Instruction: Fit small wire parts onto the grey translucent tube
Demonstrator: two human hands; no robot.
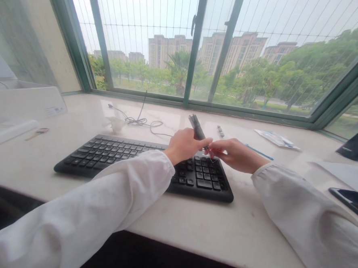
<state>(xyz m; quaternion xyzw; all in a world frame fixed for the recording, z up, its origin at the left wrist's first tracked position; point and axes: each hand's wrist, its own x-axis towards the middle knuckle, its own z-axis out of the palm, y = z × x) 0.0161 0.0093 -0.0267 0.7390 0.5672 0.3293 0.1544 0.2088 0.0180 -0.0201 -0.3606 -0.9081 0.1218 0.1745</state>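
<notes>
Left grip (184, 146) clamps a dark pen-shaped tool (197, 128), right grip (234, 154) pinching its lower end.

I watch through one camera, worn on the person's head. It sits up high and looks forward and down over the desk (221, 229). The left hand (182, 146), the right hand (234, 155) and a dark stick (197, 127) are close, near the middle of my view, above a keyboard (104, 159). Farther off, it faces a big window (196, 50) and tall buildings (235, 48).
</notes>
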